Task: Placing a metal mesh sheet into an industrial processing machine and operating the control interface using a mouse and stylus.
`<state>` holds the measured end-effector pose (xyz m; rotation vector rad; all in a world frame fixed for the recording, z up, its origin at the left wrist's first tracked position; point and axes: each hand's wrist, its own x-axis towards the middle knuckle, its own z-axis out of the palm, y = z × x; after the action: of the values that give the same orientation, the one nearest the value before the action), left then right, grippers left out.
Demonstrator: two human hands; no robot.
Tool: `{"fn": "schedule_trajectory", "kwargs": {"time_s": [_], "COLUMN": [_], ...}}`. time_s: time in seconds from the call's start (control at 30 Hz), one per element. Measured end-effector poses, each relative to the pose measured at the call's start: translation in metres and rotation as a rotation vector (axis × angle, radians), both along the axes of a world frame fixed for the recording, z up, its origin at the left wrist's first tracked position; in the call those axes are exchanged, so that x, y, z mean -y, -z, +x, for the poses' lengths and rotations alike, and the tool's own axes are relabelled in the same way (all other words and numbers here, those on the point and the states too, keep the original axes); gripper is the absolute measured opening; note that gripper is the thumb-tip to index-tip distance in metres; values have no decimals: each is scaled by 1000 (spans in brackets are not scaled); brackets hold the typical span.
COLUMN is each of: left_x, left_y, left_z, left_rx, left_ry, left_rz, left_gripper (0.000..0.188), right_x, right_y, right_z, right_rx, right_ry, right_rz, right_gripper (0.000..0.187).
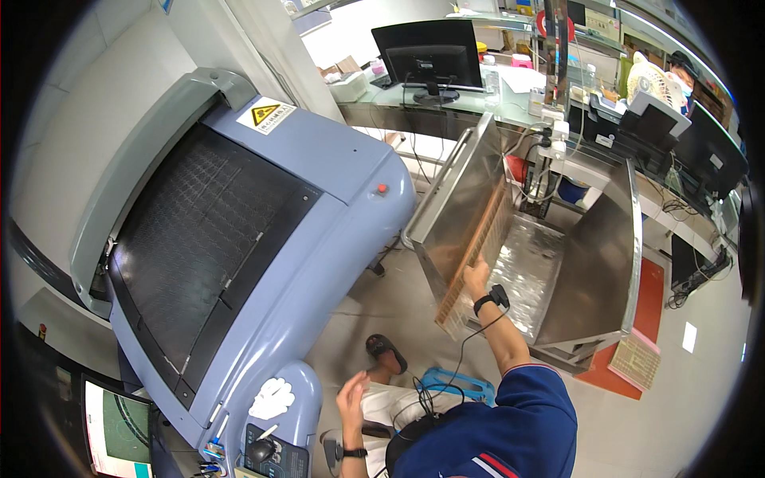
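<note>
Two hands: R hand [476, 275] gripping wood-edged panel [480, 237], tilted, partly in metal bin [594, 259] beside its L wall [458, 219]; L hand [351, 400] empty, loosely curled. Risk: one-handed grip could let panel twist & scrape; wrist cable [464, 342] might snag.

Navy shirt [478, 434], short right sleeve [538, 394] edged with a thin reddish line, slanting red and white stripes [494, 465] besides. Right wristband [483, 302] black, bearing a boxy black module [499, 295]; thin black cable [463, 344] runs to a tangled bundle [434, 392] over pale trousers [385, 404]; left wristband [353, 452] also black. Dark slip-on shoe [385, 350].
</note>
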<state>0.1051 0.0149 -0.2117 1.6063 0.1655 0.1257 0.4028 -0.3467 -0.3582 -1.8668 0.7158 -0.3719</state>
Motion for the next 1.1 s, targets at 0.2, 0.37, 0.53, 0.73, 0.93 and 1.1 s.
{"fn": "schedule_trajectory", "kwargs": {"time_s": [0.2,0.37,0.53,0.73,0.93,1.1], "left_x": [-39,-9,27,145,156,144], "left_y": [65,43,71,133,27,17], "left_z": [-130,-218,-305,-459,-485,-468], "left_rx": [-31,-201,-137,20,144,-663], "left_ry": [-475,-890,-1287,-2366,-3059,-3085], "left_rz": [10,-285,-363,-651,181,-50], "left_gripper": [40,27,32,40,73,114], "right_x": [7,-18,-4,-113,-223,-276], "right_y": [5,5,54,-110,-177,-203], "right_z": [17,25,17,-175,-280,-311], "right_rx": [67,149,123,636,653,458], "right_ry": [-3,-56,67,-258,-1474,-2168], "right_rz": [36,243,-96,-75,508,530], "right_gripper": [59,36,30,46,54,61]}}
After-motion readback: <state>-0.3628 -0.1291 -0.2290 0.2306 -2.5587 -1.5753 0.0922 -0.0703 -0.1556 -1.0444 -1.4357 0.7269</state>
